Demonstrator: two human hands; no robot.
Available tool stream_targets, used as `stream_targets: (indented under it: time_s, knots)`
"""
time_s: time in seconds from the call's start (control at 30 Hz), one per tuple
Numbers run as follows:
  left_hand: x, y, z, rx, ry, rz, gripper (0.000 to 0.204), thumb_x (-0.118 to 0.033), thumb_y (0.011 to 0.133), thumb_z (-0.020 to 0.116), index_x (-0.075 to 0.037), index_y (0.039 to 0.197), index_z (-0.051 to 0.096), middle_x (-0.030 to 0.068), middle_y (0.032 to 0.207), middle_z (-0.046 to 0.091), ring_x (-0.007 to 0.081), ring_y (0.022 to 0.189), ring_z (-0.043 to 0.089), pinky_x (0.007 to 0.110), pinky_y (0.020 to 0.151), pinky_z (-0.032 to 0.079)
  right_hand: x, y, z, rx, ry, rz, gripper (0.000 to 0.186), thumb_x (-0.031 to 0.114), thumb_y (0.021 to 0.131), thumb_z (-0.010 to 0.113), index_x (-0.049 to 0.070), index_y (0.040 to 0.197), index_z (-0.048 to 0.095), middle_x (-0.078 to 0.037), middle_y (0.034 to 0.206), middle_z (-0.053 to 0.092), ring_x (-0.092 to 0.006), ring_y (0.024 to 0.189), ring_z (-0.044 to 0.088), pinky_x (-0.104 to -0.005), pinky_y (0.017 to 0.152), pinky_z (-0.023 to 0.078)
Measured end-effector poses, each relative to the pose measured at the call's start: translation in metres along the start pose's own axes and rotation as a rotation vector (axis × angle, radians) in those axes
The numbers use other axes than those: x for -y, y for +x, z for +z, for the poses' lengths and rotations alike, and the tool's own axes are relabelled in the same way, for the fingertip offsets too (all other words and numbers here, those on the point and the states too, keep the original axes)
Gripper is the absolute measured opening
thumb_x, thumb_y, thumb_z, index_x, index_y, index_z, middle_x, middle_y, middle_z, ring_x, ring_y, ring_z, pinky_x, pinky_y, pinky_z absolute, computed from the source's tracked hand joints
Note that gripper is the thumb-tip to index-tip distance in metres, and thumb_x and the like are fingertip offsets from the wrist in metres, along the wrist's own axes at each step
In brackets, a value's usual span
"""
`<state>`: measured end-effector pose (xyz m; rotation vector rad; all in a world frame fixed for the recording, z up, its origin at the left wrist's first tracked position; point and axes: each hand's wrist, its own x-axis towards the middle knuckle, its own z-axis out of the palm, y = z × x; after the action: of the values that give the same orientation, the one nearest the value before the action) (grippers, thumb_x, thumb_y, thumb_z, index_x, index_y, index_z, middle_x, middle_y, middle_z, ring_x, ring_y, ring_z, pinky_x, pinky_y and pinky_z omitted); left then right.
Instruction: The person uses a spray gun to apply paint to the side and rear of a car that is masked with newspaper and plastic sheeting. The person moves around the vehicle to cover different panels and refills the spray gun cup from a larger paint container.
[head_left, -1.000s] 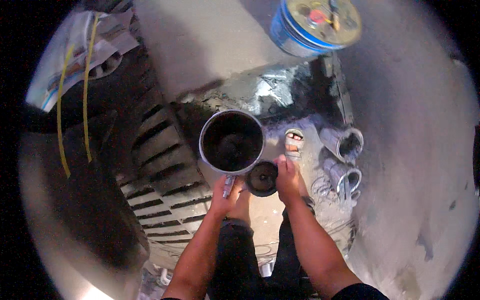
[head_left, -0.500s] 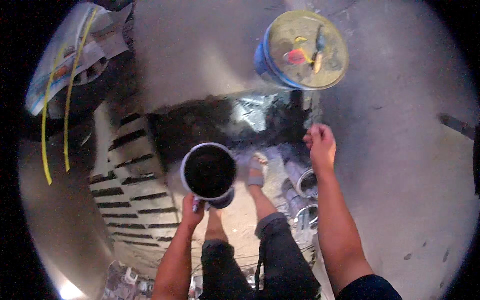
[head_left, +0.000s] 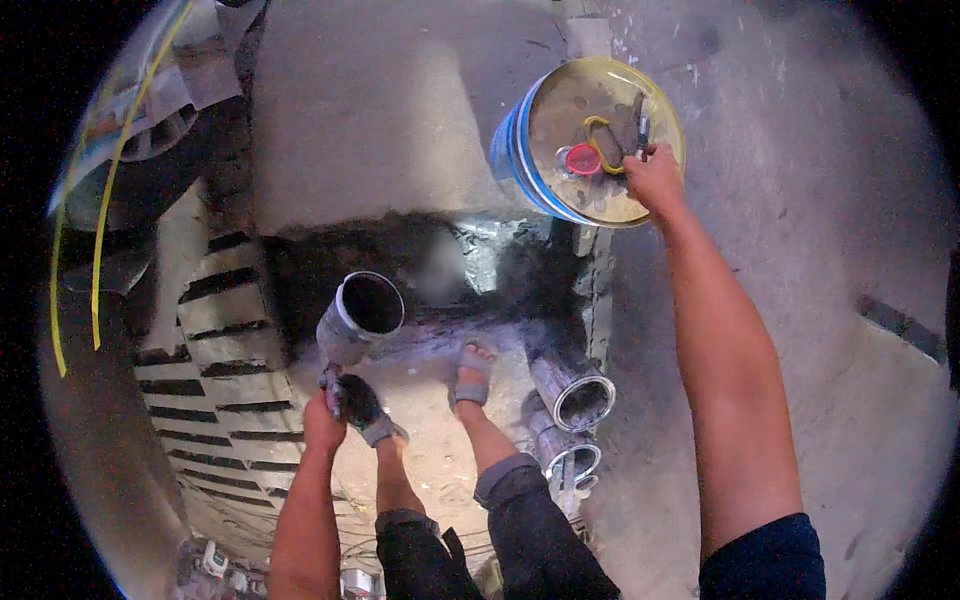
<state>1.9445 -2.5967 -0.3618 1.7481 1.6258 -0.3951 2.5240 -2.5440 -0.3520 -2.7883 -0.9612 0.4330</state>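
Observation:
My left hand (head_left: pixel 324 418) is closed on the handle of a tall grey pail (head_left: pixel 345 338), held tilted above the floor near my feet. The pail's inside looks dark; how much is in it I cannot tell. Farther off to the right, my right hand (head_left: pixel 657 182) reaches over the lid of a blue drum (head_left: pixel 512 150). Its fingers are pinched at the near end of a slim tool (head_left: pixel 643 124) with a dark far end, its kind unclear. Beside those fingers lie a yellow loop (head_left: pixel 597 128) and a small round red thing (head_left: pixel 582 159).
Two open metal cans (head_left: pixel 583 403) stand right of my feet. A dark pit (head_left: pixel 350 250) lies between me and the drum. Slatted grey blocks (head_left: pixel 228 368) line the left, below yellow straps (head_left: pixel 110 200). A dark flat bar (head_left: pixel 900 328) lies on the floor far right.
My right hand has moved up and forward onto the drum lid and closed at the slim tool. The pail in my left hand has shifted left and tilted, showing its side.

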Motion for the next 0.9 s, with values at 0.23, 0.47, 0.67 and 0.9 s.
stream_targets:
  time_s: [0.23,0.47,0.67,0.9]
  knots:
    - [0.020,0.042,-0.008,0.046,0.361,-0.197,0.020,-0.017,0.081,0.051,-0.005,0.097,0.047,0.0223,0.087,0.060,0.0408,0.080,0.058,0.050,0.068,0.045,0.011,-0.040,-0.088,0.110,-0.667,-0.285,0.020,0.013,0.079,0.049,0.005,0.096,0.056,-0.019,0.091,0.058,-0.0349,0.085,0.057,-0.0443,0.070,0.046]
    - [0.030,0.061,-0.003,0.063,0.386,-0.292,0.028,-0.032,0.086,0.044,-0.007,0.099,0.048,0.0208,0.092,0.060,0.0387,0.086,0.059,0.048,0.071,0.046,0.011,-0.023,-0.087,0.393,-0.708,-0.539,0.013,0.009,0.079,0.050,0.002,0.088,0.055,-0.019,0.090,0.057,-0.0369,0.084,0.056,-0.0459,0.068,0.045]
    - [0.039,0.057,0.005,0.069,0.356,-0.328,0.023,-0.024,0.085,0.046,-0.005,0.098,0.048,0.0207,0.092,0.060,0.0386,0.087,0.059,0.049,0.072,0.046,-0.017,-0.021,-0.090,0.268,-0.277,-0.174,0.024,0.021,0.078,0.054,0.000,0.091,0.058,-0.021,0.084,0.060,-0.0347,0.079,0.060,-0.0413,0.066,0.046]
    - [0.053,0.051,0.021,0.050,0.321,-0.302,0.020,-0.021,0.085,0.045,-0.004,0.096,0.047,0.0202,0.089,0.060,0.0389,0.083,0.059,0.049,0.071,0.046,0.086,-0.034,-0.035,0.505,-0.013,0.066,0.052,0.050,0.072,0.057,-0.001,0.079,0.065,-0.017,0.069,0.062,-0.0294,0.071,0.062,-0.0355,0.069,0.047]
